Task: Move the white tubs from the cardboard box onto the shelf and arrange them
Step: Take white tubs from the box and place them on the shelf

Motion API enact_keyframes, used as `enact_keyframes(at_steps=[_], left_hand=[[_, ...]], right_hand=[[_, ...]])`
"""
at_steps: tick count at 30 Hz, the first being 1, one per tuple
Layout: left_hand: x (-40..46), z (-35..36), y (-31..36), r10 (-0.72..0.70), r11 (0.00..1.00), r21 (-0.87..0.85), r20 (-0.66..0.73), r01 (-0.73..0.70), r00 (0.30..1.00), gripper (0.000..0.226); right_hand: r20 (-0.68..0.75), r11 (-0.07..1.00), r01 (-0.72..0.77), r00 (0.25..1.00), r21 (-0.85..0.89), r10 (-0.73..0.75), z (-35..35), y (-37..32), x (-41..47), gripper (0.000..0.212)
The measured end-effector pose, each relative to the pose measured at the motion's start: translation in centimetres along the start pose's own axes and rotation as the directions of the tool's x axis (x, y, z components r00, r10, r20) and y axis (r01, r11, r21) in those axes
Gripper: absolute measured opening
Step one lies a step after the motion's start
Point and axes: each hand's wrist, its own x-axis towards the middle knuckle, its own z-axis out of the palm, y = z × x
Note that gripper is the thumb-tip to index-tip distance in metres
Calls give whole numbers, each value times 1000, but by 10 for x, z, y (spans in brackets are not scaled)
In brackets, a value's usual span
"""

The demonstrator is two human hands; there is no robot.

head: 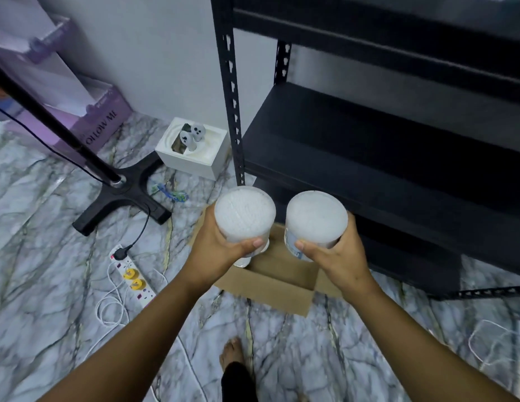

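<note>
Marble-patterned floor [50, 227] fills the room around an open cardboard box [279, 281], and we take this box as our landmark; just behind it and to its right stands a black metal shelf [369, 146], with dark bare boards. Above the box we hold two white tubs — our left hand [221, 250] grips the left tub [245, 216] from its side, the thumb curled over the near edge; our right hand [337, 256] grips the right tub [316, 220] in the same way. Both tubs are in the air, apart from each other, not touching the shelf. Left of the box lies a white power strip [131, 277] with yellow plugs; further left and behind stands a black stand base [122, 195]; behind the box sits a small white box [192, 149].
</note>
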Motion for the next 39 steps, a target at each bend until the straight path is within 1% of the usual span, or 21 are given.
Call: enact_keyframes(at_steps=[3, 5, 8, 12, 15, 20, 28, 30, 35, 39], left_hand=[[-20, 3, 51, 30, 1000, -2, 0, -30, 1000, 90], [-35, 5, 81, 46, 999, 0, -1, -46, 999, 84], [-57, 6, 125, 73, 997, 11, 2, -73, 997, 86], [-87, 11, 173, 98, 995, 14, 7, -98, 995, 79], [-105, 13, 200, 115, 992, 54, -6, -114, 993, 80], [-132, 18, 245, 135, 989, 56, 11, -136, 991, 78], [-133, 17, 291, 187, 982, -9, 69, -187, 980, 76], [-127, 15, 300, 195, 981, -21, 85, -194, 977, 79], [-99, 9, 316, 205, 978, 22, 130, -209, 970, 91], [-73, 7, 331, 263, 963, 19, 157, -269, 952, 85]], right_hand=[[-26, 1000, 3, 1000, 12, -2, -19, -41, -24, 98], [-38, 1000, 14, 999, 26, -13, -31, -67, -40, 92], [-48, 998, 30, 998, 46, -28, -48, -103, -63, 87], [-58, 998, 43, 997, 40, -41, -67, -143, -93, 90], [-71, 998, 53, 996, 41, -50, -81, -169, -114, 89], [-118, 997, 60, 992, 51, -54, -100, -207, -144, 88], [-205, 991, 117, 973, 62, -102, -107, -261, -152, 87], [-230, 988, 136, 966, 69, -117, -107, -271, -148, 88], [-295, 985, 164, 945, 56, -140, -103, -290, -133, 85], [-344, 985, 172, 927, 33, -150, -100, -301, -116, 85]])
